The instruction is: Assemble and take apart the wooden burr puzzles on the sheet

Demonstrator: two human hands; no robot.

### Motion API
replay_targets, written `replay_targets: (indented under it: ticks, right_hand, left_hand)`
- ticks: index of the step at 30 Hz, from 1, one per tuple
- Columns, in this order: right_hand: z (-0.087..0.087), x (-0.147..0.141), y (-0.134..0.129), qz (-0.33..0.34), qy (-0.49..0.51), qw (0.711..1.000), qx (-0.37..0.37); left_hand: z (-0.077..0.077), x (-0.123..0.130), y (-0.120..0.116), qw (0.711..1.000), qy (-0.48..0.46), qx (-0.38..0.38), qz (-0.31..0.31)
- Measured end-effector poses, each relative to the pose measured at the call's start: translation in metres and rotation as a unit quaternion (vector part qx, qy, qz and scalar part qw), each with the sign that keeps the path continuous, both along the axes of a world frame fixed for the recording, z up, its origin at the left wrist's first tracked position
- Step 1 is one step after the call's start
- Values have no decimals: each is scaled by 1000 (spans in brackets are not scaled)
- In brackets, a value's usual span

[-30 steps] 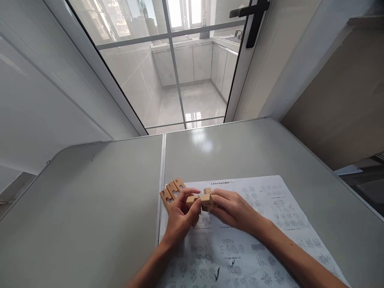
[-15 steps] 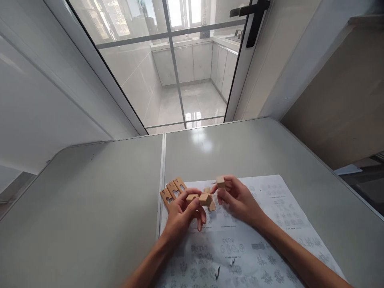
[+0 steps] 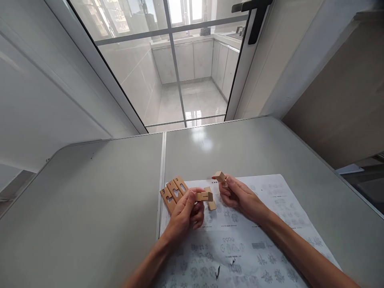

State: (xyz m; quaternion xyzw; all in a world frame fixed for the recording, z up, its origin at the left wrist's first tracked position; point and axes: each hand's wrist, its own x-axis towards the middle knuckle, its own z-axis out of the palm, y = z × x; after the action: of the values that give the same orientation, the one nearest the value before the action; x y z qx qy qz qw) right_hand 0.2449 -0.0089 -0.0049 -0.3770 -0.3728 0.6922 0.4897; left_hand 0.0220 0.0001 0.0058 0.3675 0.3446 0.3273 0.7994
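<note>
Between the thumb and fingers of my left hand point(image 3: 187, 210) is a small wooden block point(image 3: 204, 196), its free end pointing right, with a dark slit on its side. My right hand point(image 3: 240, 196) pinches another wooden block point(image 3: 220, 176), raised a little above the paper and tilted. The two blocks are apart. Just behind my left hand lie three flat wooden pieces point(image 3: 174, 190) with cut-out slots, marked with numbers. Another wooden piece point(image 3: 212, 205) rests on the paper between my hands, partly hidden by the left block.
A large printed sheet point(image 3: 240, 240) with many small diagrams lies under both hands. It rests on a grey table point(image 3: 120, 192) with a pale seam point(image 3: 163, 160). Past the table's far edge stands a glass door point(image 3: 195, 80) with a black handle point(image 3: 255, 22).
My right hand has turned its block to a tilted pose. My left hand has rotated its wooden piece so the slit side shows, and its fingers have curled in. The flat pieces stay put.
</note>
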Motion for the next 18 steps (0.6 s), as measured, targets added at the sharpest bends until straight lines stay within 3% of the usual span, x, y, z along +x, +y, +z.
replay_targets:
  ticks: [12,18]
  right_hand:
    - [-6,11,1,72,40,997,-1]
    - [-8,13,0,54,55,997,0]
  left_hand:
    - [-5,0,-1,1000,-6,4,-24]
    - [3,1,-1,999,14,34,-28]
